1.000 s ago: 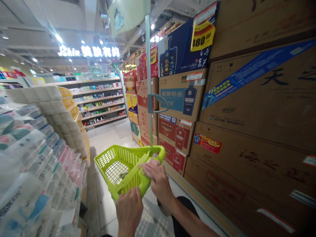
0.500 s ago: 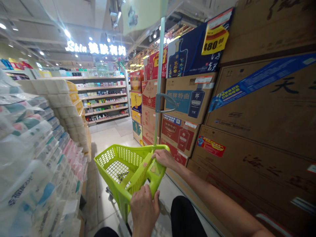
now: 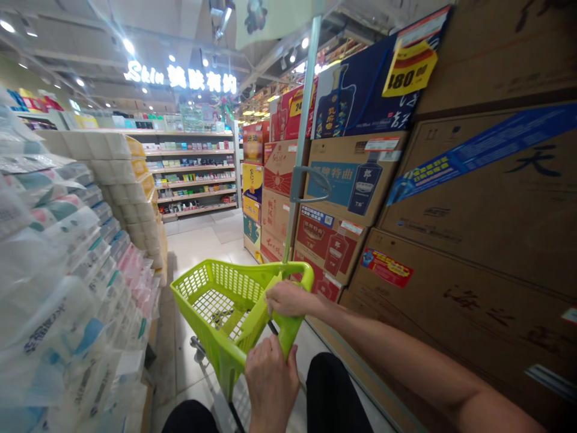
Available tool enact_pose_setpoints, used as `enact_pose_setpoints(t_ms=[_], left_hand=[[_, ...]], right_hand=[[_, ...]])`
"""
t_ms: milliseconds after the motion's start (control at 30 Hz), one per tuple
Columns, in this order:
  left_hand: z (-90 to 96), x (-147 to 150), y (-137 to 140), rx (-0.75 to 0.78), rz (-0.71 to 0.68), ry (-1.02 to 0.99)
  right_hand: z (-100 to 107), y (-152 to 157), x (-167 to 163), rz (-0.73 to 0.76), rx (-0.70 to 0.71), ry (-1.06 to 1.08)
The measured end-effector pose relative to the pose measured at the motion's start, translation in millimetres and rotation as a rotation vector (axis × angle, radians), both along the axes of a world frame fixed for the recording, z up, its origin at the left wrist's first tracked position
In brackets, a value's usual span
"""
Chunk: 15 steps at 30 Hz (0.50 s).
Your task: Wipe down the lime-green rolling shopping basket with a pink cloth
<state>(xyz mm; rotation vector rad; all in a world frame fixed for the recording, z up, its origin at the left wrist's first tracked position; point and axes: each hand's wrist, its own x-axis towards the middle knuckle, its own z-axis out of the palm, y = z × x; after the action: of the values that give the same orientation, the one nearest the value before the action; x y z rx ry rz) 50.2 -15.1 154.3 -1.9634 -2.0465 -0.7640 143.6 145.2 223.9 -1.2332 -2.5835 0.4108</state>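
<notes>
A lime-green plastic shopping cart stands right in front of me, and its basket shows no goods. My left hand is wrapped around the cart's handle at the near left corner, thumb on the inner side. Across the handle reaches my right hand, its fingers curled onto the upper edge of the green folding flap at the back of the basket. The fingertips are partly hidden there. A metal pole with a grey loop rises from the cart's right side.
Stacked cartons line the right side closely. Plastic-wrapped tissue packs are piled on the left. Ahead, the tiled floor leads to shelves of small boxes and bottles under a lit sign.
My right hand has shifted left from the cart's handle onto the folding flap. My left hand keeps its hold on the handle. The view has turned slightly.
</notes>
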Motion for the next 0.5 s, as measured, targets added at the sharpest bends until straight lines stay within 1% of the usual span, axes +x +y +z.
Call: enact_pose_setpoints(t_ms=[33, 67, 100, 133, 200, 233, 300, 367, 400, 433, 467, 500], left_hand=[[-1.0, -0.1, -0.2, 0.036, 0.005, -0.012], [-2.4, -1.4, -0.6, 0.084, -0.001, -0.023], [-4.6, -4.2, -1.5, 0.138, -0.026, -0.032], [-7.7, -8.6, -2.7, 0.191, -0.062, -0.044], [-17.5, -21.9, -5.3, 0.266, -0.132, -0.090], [-24.1, -29.8, -6.3, 0.286, -0.135, -0.133], [-39.1, -45.3, -7.0, 0.304, -0.081, -0.237], [-52.5, -56.1, -6.0, 0.289, -0.071, -0.297], [-57.5, -58.7, -5.2, 0.280, -0.081, -0.305], [-61.1, -59.5, -4.2, 0.273, -0.095, -0.306], [-63.3, -58.5, -3.1, 0.269, -0.105, -0.305], [-64.4, -56.0, -2.0, 0.267, -0.111, -0.305]], right_hand=[[-2.9, -1.8, -1.5, 0.118, -0.040, -0.055], [-5.4, -3.4, -2.2, 0.186, -0.062, -0.069], [-7.4, -4.8, -1.8, 0.206, -0.061, -0.072], [-8.9, -6.3, -0.6, 0.185, -0.031, -0.070], [-11.1, -11.5, 3.9, 0.130, 0.080, -0.055], [-12.2, -16.2, 6.5, 0.140, 0.137, -0.038], [-14.9, -29.8, 11.0, 0.245, 0.218, 0.009], [-17.3, -46.3, 12.9, 0.358, 0.272, 0.034], [-18.1, -54.3, 12.1, 0.382, 0.285, 0.026], [-18.6, -61.7, 10.0, 0.375, 0.288, 0.003], [-18.9, -68.6, 6.2, 0.334, 0.278, -0.033], [-19.1, -75.1, 0.7, 0.262, 0.250, -0.077]])
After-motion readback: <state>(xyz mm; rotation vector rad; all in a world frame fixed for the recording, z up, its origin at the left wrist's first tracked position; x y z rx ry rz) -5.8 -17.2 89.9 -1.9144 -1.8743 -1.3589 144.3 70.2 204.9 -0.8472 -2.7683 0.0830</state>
